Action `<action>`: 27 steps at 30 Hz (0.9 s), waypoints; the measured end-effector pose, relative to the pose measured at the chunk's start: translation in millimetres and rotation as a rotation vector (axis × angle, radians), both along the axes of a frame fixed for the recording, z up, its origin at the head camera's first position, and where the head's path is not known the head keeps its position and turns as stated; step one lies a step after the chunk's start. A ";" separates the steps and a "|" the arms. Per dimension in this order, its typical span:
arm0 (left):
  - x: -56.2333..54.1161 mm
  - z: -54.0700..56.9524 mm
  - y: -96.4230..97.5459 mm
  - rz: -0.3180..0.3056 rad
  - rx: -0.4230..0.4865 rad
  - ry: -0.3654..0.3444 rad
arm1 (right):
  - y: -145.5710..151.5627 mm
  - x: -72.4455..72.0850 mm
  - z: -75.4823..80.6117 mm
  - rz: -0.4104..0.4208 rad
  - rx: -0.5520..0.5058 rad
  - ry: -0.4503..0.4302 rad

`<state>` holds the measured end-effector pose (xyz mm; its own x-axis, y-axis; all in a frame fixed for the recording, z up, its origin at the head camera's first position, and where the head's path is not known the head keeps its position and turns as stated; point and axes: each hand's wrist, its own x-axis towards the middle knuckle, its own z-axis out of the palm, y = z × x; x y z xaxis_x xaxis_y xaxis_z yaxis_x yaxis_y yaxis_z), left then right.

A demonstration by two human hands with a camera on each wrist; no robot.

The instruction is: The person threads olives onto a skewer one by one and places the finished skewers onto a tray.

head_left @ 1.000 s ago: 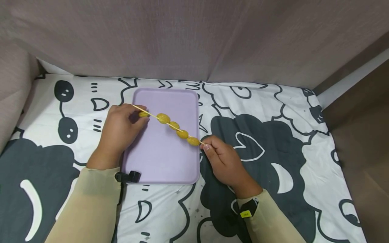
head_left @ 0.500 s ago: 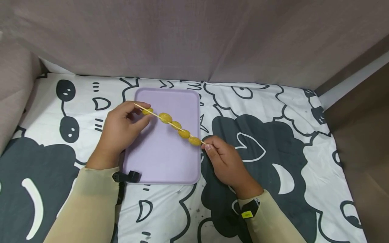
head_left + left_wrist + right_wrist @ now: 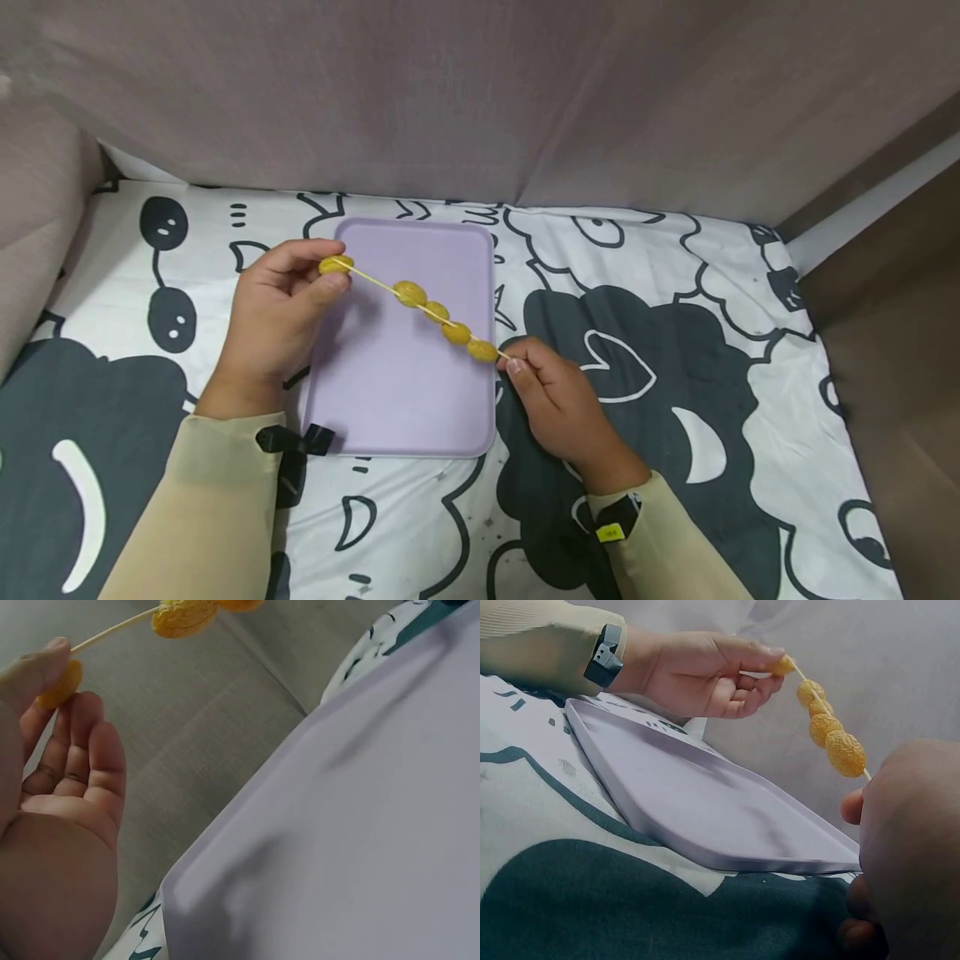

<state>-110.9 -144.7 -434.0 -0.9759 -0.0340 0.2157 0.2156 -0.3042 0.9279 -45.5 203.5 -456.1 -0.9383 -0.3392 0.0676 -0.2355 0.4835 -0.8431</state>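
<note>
A thin wooden skewer [image 3: 373,280] slants above the lilac tray [image 3: 405,400], with several yellow, wrinkled, oval pieces [image 3: 410,293] threaded along its lower right part. My right hand [image 3: 558,404] pinches the skewer's lower right end between thumb and index finger. At the other end, my left hand [image 3: 277,312] pinches one separate yellow oval piece [image 3: 336,264] between thumb and fingers, against the skewer's tip. A bare stretch of skewer lies between that piece and the others. In the left wrist view, the remaining fingers of the left hand [image 3: 64,780] are loosely bent. Whether the tip has pierced the piece, I cannot tell.
The tray lies flat on a black-and-white cartoon-print cloth [image 3: 465,533]. Behind it rises a grey-brown fabric surface [image 3: 480,100]. A grey cushion-like shape [image 3: 37,192] stands at the left, and a brown surface [image 3: 900,350] borders the cloth on the right.
The left hand has shifted left with its yellow piece, from beside the skewer to the skewer's tip. The right hand and the threaded pieces have hardly moved.
</note>
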 end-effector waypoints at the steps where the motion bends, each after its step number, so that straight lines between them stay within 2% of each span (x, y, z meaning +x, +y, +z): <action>1: -0.3 -0.1 0.4 -0.021 0.067 0.016 | 0.1 0.0 -0.1 0.000 0.001 0.001; 3: -0.8 -0.3 0.9 -0.058 0.169 0.041 | 0.1 0.1 -0.1 0.002 0.000 0.004; 6: -1.1 0.9 0.7 -0.093 0.270 0.063 | 0.1 0.3 -0.3 0.002 0.002 0.007; 13: -1.9 1.7 3.7 -0.118 0.458 0.114 | -0.3 -0.1 -0.3 0.004 0.002 0.012; 17: -1.3 3.4 4.3 -0.142 0.517 0.129 | -0.9 -0.1 0.7 0.008 0.001 0.015; 27: -1.6 5.4 4.3 -0.159 0.551 0.140 | -0.9 -0.4 1.7 0.012 0.001 0.017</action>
